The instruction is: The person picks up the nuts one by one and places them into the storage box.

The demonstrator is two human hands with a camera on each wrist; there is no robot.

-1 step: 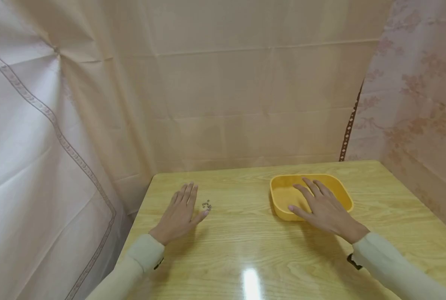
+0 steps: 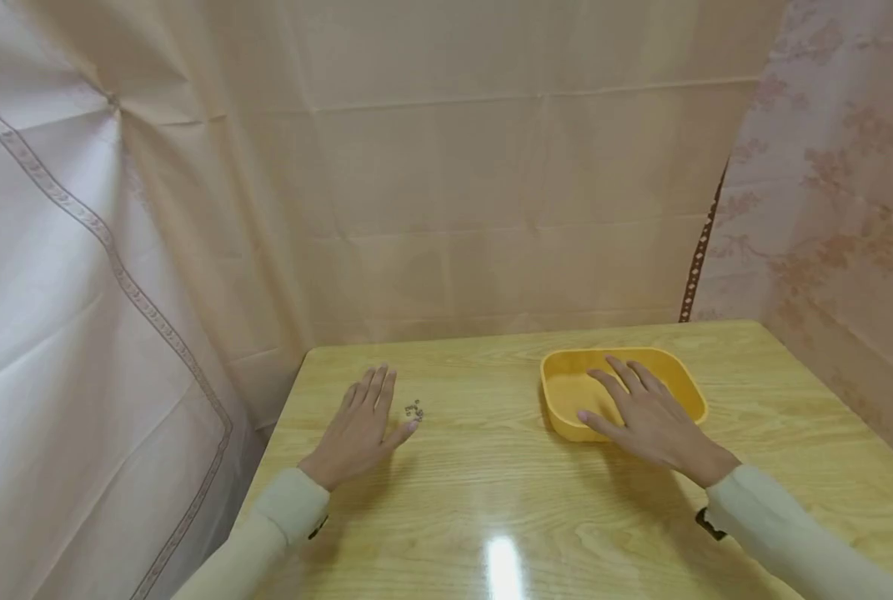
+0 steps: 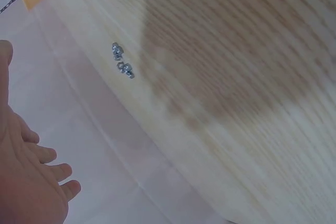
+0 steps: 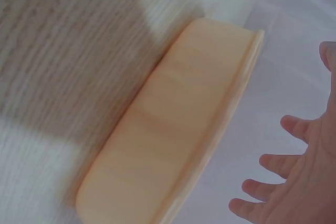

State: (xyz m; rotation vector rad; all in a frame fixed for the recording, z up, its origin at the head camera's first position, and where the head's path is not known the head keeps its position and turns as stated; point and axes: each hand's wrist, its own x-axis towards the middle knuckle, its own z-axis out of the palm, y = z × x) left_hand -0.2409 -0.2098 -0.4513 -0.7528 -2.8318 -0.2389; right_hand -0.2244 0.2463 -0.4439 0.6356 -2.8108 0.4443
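A small cluster of shiny metal nuts (image 2: 413, 410) lies on the wooden table, and the left wrist view shows the nuts (image 3: 125, 70) in two little groups. Just left of them my left hand (image 2: 356, 429) is held over the table with straight fingers, its thumb tip close beside the nuts in the head view. A yellow rectangular tray (image 2: 557, 423) with rounded corners and low walls stands to the right. Over its near right part hovers my right hand (image 2: 652, 421), fingers spread and holding nothing. From the right wrist, the tray's side wall (image 4: 163, 124) appears beside the fingers.
The light wood table (image 2: 446, 500) ends at a back edge against a hanging beige curtain (image 2: 491, 208). More curtain (image 2: 93, 333) hangs along the left side, and a floral cloth (image 2: 851, 208) borders the right.
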